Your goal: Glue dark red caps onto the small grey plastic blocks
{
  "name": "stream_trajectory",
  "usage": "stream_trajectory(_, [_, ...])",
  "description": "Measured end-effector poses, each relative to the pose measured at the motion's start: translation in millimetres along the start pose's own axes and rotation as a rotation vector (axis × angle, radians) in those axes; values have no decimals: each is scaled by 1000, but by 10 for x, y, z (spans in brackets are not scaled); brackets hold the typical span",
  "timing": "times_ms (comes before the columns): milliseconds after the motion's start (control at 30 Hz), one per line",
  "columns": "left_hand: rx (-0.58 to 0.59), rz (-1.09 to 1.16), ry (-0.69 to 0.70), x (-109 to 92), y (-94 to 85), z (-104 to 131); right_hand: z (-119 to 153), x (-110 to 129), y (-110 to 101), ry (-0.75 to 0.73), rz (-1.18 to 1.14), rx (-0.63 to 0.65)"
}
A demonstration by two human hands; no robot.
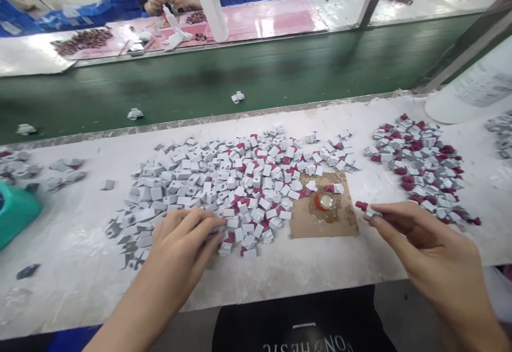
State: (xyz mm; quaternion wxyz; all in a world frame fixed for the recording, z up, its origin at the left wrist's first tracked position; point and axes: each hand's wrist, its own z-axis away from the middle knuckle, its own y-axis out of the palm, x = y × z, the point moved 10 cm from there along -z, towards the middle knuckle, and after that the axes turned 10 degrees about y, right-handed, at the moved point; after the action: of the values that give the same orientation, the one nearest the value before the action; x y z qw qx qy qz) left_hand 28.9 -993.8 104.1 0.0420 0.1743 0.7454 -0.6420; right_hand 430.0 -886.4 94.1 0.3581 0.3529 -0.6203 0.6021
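My right hand (420, 240) pinches a small grey plastic piece with a dark red part (370, 210) between thumb and fingertips, to the right of a brown cardboard square (324, 226). On that square a small round red-rimmed cap (326, 201) sits in a wet, shiny puddle. My left hand (190, 240) rests at the front edge of a wide pile of grey plastic pieces (192, 168), some joined to dark red parts. Its thumb and forefinger are drawn close together against the pieces; what lies between them is hidden.
A heap of grey-and-red pieces (416, 162) lies at the right, near a large white bottle (472, 82). A teal container (16, 210) stands at the left edge. Beyond a green belt (280, 77) carrying loose pieces, a co-worker's hands (170, 0) work beside a white bottle (214, 13).
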Motion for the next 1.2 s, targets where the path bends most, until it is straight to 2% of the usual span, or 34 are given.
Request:
stream_trajectory(133, [-135, 96, -23, -32, -180, -53, 91, 172, 175, -39, -97, 14])
stream_trajectory(233, [-204, 247, -59, -293, -209, -100, 119, 259, 322, -50, -141, 47])
stream_trajectory(300, [-172, 414, -7, -622, -57, -147, 127, 278, 402, -44, -153, 66])
stream_trajectory(400, [-131, 613, 92, -1118, 277, -185, 134, 253, 445, -28, -161, 49])
stream_trajectory(500, [-166, 645, 94, -1355, 553, -177, 141, 224, 450, -27, -171, 30])
stream_trajectory(633, [-112, 638, 42, -1394, 750, -144, 143, 219, 482, -39, -151, 41])
stream_trajectory(867, [62, 735, 129, -1301, 798, -176, 124, 234, 513, -58, -171, 46])
stream_trajectory(967, [53, 782, 145, -1298, 802, -209, 126, 230, 517, -46, -183, 45])
stream_trajectory(1067, [-7, 898, 47, -1292, 756, -263, 123, 199, 493, -3, -246, 40])
stream_trajectory(1200, [-61, 1217, -174, -1282, 763, -422, 76, 104, 465, 137, -481, 83])
